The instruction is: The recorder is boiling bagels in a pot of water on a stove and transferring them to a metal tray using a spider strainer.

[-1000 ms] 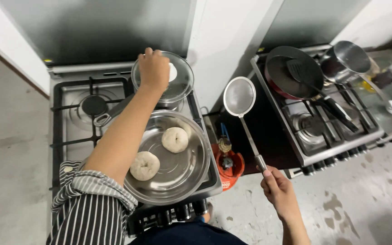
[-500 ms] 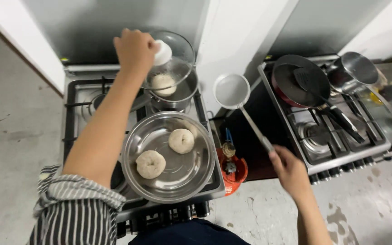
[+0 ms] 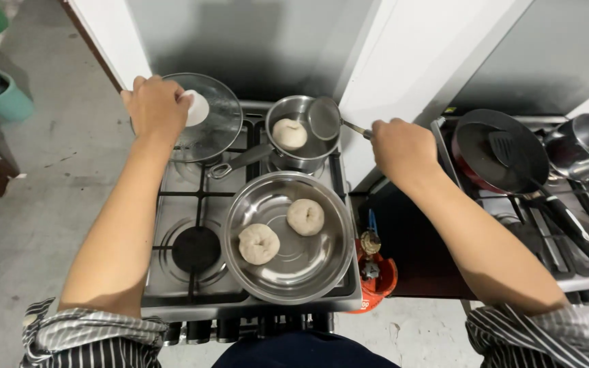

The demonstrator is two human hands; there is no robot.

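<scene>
Now, left hand (image 3: pixel 157 105): you gripped the glass lid (image 3: pixel 202 119) by its knob, held clear left of the saucepan (image 3: pixel 298 133).
Right hand (image 3: pixel 403 150): closed on the skimmer (image 3: pixel 325 117), poised over the saucepan's dough piece (image 3: pixel 289 133).

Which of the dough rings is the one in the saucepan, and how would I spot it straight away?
Start at the gas stove on the left. At its back right stands a small steel saucepan, behind the wide steel bowl. The dough ring lies alone inside it, under the round strainer in the right hand; the two other rings share the bowl.
</scene>
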